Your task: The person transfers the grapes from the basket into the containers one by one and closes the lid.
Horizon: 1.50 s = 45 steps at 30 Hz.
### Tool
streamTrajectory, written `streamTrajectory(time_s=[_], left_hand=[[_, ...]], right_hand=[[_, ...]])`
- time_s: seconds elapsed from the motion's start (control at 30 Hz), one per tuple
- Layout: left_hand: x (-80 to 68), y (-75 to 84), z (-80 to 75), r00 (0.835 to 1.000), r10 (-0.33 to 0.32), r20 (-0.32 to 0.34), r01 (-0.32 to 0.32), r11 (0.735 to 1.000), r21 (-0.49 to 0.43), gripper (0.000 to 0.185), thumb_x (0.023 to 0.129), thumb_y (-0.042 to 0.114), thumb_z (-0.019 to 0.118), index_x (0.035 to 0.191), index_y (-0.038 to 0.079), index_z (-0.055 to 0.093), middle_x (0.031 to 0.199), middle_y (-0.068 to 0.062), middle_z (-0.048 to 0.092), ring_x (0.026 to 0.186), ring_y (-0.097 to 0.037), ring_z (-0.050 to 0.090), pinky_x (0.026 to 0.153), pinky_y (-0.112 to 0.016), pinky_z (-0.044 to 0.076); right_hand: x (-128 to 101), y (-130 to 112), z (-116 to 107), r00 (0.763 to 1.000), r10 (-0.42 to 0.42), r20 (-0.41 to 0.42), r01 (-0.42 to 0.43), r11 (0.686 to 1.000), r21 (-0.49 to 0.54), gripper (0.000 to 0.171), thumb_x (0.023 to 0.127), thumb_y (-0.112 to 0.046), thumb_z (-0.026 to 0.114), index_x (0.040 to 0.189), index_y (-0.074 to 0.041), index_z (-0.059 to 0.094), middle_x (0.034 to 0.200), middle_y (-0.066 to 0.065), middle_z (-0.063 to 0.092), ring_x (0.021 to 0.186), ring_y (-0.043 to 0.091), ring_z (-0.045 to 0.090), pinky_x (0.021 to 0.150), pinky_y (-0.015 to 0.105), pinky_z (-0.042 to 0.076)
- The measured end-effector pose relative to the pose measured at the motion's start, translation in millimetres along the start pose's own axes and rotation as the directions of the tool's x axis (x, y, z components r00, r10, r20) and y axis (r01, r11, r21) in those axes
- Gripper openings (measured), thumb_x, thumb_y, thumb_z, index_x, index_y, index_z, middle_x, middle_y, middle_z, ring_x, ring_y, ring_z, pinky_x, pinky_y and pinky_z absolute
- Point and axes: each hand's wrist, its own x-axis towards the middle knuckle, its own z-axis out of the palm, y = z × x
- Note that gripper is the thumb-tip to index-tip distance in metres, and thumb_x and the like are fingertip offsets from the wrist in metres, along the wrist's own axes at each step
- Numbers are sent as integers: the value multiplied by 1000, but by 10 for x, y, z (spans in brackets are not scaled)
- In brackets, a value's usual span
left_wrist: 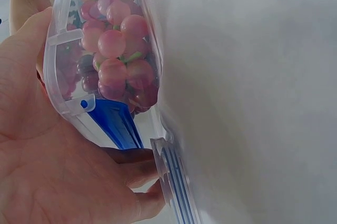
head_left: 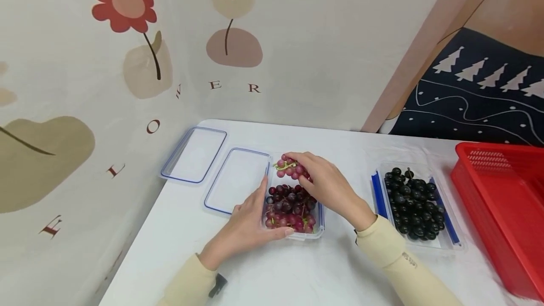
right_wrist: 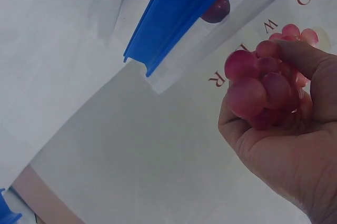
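Right hand (head_left: 327, 184) grip clenches a red grape cluster (head_left: 290, 166) above the clear container (head_left: 316, 233); left hand (head_left: 250, 218), fingers straight, steadies its side on the bench (head_left: 297, 273).

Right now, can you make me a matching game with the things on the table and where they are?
Things:
1. small bunch of red grapes
2. black grapes
3. red basket
4. two lids

Places:
A. at the table's right edge
B. flat on the table, left of the container of red grapes
C. held in the right hand
D. in the clear container between the red basket and the hands

Pairs: 1-C, 2-D, 3-A, 4-B
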Motion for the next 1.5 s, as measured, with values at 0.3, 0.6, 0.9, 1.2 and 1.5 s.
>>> streamTrajectory(time_s=[0.3,0.6,0.9,1.2,1.5], left_hand=[[-5,18,-14,1000,-6,11,6,1000,7,140,82,81,79,176,24,-8,181,-9,9,163,-38,21,123,-72,19],[-16,11,-4,1000,-4,7,4,1000,-2,140,82,80,80,177,22,-5,181,-10,11,163,-39,22,123,-74,19],[-17,18,-7,1000,-7,11,7,1000,-7,139,82,79,80,177,23,-6,181,-12,12,162,-39,22,122,-74,20],[-8,29,1,1000,-11,18,12,1000,-14,140,82,79,80,176,23,-8,181,-7,7,164,-37,19,123,-74,16],[-9,37,-2,1000,-11,15,11,1000,-11,140,82,78,80,176,22,-7,181,-9,8,163,-37,20,123,-73,17]], right_hand=[[163,76,145,999,-40,14,41,995,-90,60,96,1,82,151,-15,65,134,10,72,109,29,70,94,49,60],[247,237,285,995,-86,52,93,981,-171,54,96,4,80,146,-11,68,126,11,74,104,33,72,94,51,60],[274,344,421,990,-82,113,104,973,-204,55,93,5,81,144,-8,68,122,13,73,102,34,71,93,52,59],[242,305,391,986,-46,158,79,975,-209,56,92,-3,87,145,-8,69,134,15,70,115,38,67,98,56,53],[219,309,389,984,-49,172,88,971,-225,50,95,-8,84,144,-8,70,135,16,71,117,37,64,97,55,51]])
